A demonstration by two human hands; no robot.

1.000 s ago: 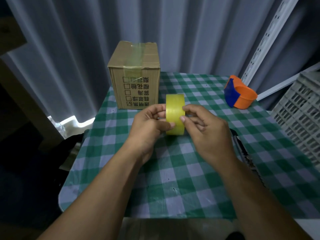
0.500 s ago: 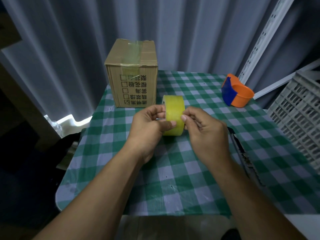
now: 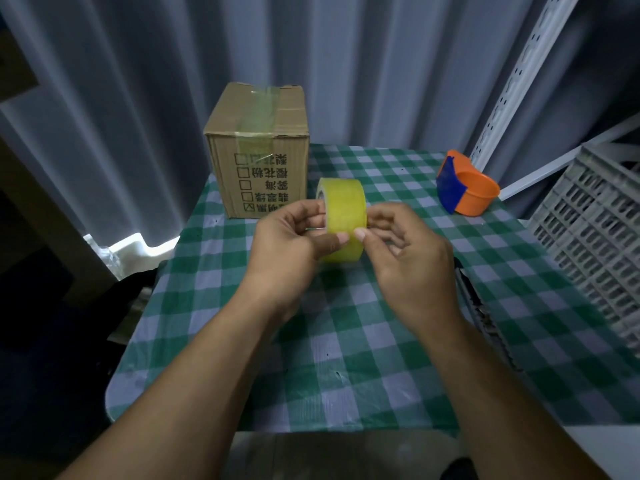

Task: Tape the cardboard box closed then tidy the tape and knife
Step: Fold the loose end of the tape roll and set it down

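Both hands meet at the middle of the view over a green-and-white checked tablecloth (image 3: 346,341), holding a yellow tape roll (image 3: 343,216) upright between them, its broad band facing the camera. The left hand (image 3: 291,247) grasps the roll from its nine o'clock side, fingers curled behind the rim and the thumb pressed on the band; the right hand (image 3: 405,258) grips from three o'clock, its thumb tip just beside the left thumb on the lower face of the band. The roll is lifted clear of the cloth — whether a loose tape end is pinched between the thumbs cannot be told. At eleven o'clock from the roll, toward the far edge of the table, stands the cardboard box (image 3: 263,161), its top flaps shut with a strip of clear tape running over the top and down the front. At two o'clock, well apart from the hands, rests an orange and blue tape dispenser (image 3: 464,188). A grey plastic crate (image 3: 595,244) fills the three o'clock edge, and a dark object on the cloth lies partly hidden behind the right forearm.
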